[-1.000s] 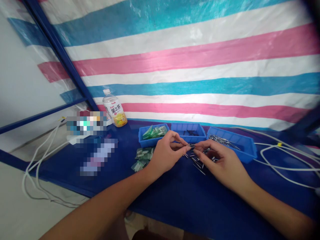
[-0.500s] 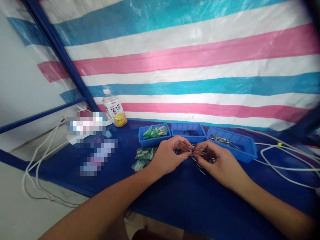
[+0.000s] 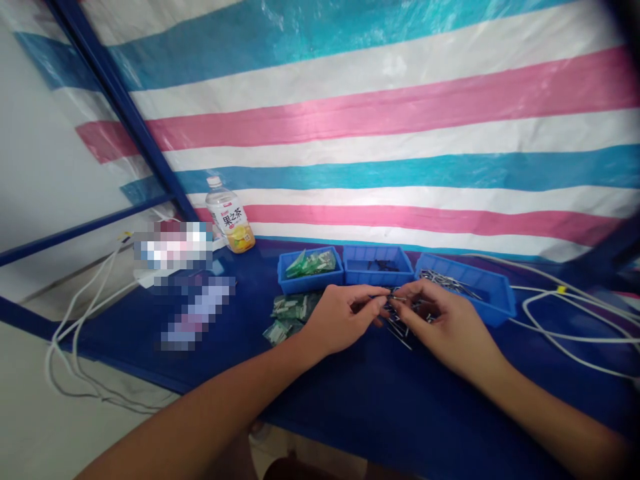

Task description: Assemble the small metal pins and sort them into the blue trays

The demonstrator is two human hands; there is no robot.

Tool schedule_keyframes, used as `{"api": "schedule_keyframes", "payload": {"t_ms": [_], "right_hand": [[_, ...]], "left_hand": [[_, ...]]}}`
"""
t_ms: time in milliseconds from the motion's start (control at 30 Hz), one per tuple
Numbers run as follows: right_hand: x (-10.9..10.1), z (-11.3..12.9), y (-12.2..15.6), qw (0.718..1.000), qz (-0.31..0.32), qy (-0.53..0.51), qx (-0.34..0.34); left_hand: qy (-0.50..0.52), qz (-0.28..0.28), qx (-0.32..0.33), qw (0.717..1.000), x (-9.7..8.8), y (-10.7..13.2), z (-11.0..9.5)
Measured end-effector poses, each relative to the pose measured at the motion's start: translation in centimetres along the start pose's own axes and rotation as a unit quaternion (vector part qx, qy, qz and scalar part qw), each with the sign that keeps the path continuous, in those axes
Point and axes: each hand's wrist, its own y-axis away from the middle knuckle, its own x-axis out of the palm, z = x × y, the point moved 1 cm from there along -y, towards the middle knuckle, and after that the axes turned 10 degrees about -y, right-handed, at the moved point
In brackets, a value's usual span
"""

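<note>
My left hand [image 3: 340, 319] and my right hand [image 3: 443, 323] meet over the blue table. Both pinch a small, thin metal piece [image 3: 395, 297] between thumb and fingertips; its exact kind is too small to make out. Beneath the fingers lies a loose pile of thin metal rods [image 3: 400, 333], partly hidden by my hands. Just behind stand three blue bins: the left bin [image 3: 301, 287] contains green plastic packets, the middle bin [image 3: 354, 275] a few dark thin parts, and the right bin [image 3: 495, 307] silvery rods. Small clear packets [image 3: 283, 329] rest beside my left wrist.
A drink bottle [image 3: 231, 217] stands at the back left, near blurred-out items. White cables [image 3: 565, 337] loop across the right side, and more cables [image 3: 75, 333] hang off the left. A striped plastic sheet [image 3: 375, 127] closes off the back.
The left fingers have straightened and now point toward the right fingertips. The thin metal piece between the hands shows more clearly. Bins and packets stay in place.
</note>
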Motion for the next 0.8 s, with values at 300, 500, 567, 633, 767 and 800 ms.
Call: {"api": "schedule_keyframes", "payload": {"t_ms": [300,500,567,633,767,800], "right_hand": [[0.4,-0.6,0.0,0.999,0.026,-0.023,0.005],[0.5,0.0,0.2,0.998,0.053,-0.021,-0.010],[0.5,0.0,0.2,0.998,0.046,-0.039,0.004],[0.5,-0.1,0.2,0.997,0.036,-0.063,0.015],[0.4,0.0,0.1,0.998,0.039,-0.057,0.007],[0.3,0.1,0.1,0.998,0.042,-0.043,0.004]], "left_hand": [[0.030,-0.036,0.011,0.999,-0.1,-0.5,0.2],[0.110,-0.052,-0.011,0.993,-0.1,-0.9,1.0],[0.143,-0.063,-0.014,0.988,0.0,-0.9,1.1],[0.153,-0.069,-0.025,0.986,-0.1,-0.9,1.2],[0.129,-0.064,-0.035,0.989,-0.2,-1.0,1.2],[0.130,-0.062,-0.029,0.989,-0.2,-1.0,1.2]]}}
